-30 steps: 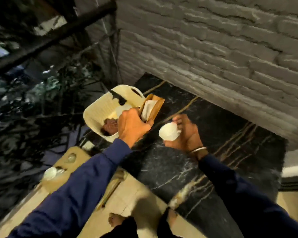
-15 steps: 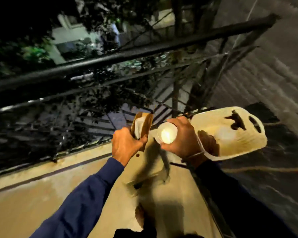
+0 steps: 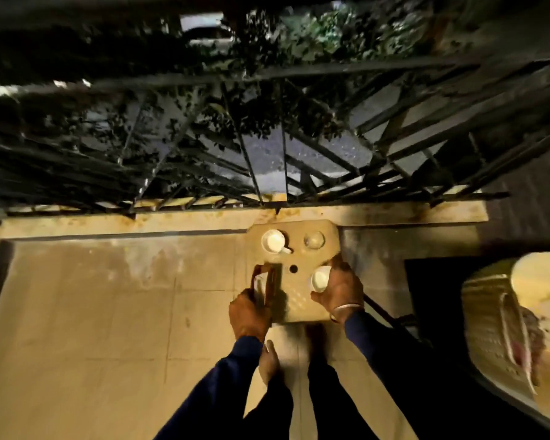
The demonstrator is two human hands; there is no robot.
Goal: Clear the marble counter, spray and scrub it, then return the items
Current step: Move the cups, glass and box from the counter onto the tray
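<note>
The person stood over a low beige stool [image 3: 302, 300] set on the tiled floor [image 3: 92, 312] against the foot of a black railing [image 3: 267, 138]. The left hand [image 3: 250, 315] gripped a brown napkin holder [image 3: 267, 285] at the stool's near left corner, fingers [image 3: 240, 301] curled around its side; the holder stood upright, and whether its base touched the stool could not be told from the blur. The right hand [image 3: 340, 290] held a small white cup [image 3: 318, 280] over the stool's right side, fingers pressed around the cup's far side and the thumb at its near rim. A thin bangle [image 3: 346, 309] circled that wrist above a dark blue sleeve [image 3: 372, 338].

At the stool's far left corner stood a white mug [image 3: 273, 241] with its handle pointing right, and at the far right corner a clear glass [image 3: 314, 240], apart from the mug. A small dark hole [image 3: 293, 268] lay in the middle of the stool between the holder and the cup. A bare foot [image 3: 269, 360] rested on the floor just behind the stool. To the right of the stool, well apart from it, a cream plastic basket [image 3: 489, 328] filled the frame edge, and a strip of the dark marble table [image 3: 435, 296] showed between.
</note>
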